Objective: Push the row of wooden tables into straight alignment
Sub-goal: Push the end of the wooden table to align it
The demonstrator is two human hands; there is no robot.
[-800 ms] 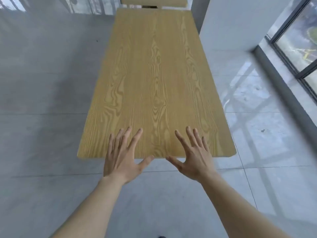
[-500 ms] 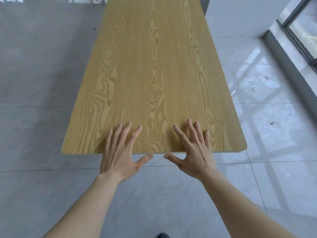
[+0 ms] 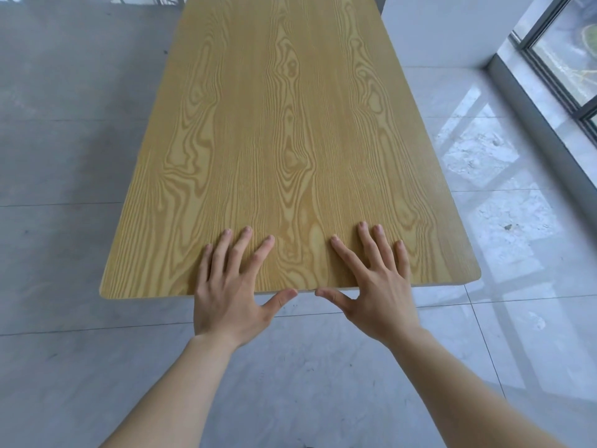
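A long wooden table (image 3: 284, 124) with yellow grain stretches away from me, its near short edge facing me. My left hand (image 3: 231, 286) lies over that near edge, fingers spread flat on the top and thumb out along the edge. My right hand (image 3: 376, 282) mirrors it a little to the right, fingers spread on the wood and thumb pointing left. Both thumbs nearly meet at the edge's middle. Neither hand holds anything. The table's far end and the other tables in the row are out of view.
Grey tiled floor (image 3: 64, 221) surrounds the table on the left and near side. A white wall or pillar (image 3: 445, 27) stands at the back right. A dark-framed window (image 3: 565, 59) with a grey sill runs along the right side.
The table's near edge has come closer and lower in view, and the far table has dropped out of sight. Both hands have slid further onto the tabletop, fingers still spread.
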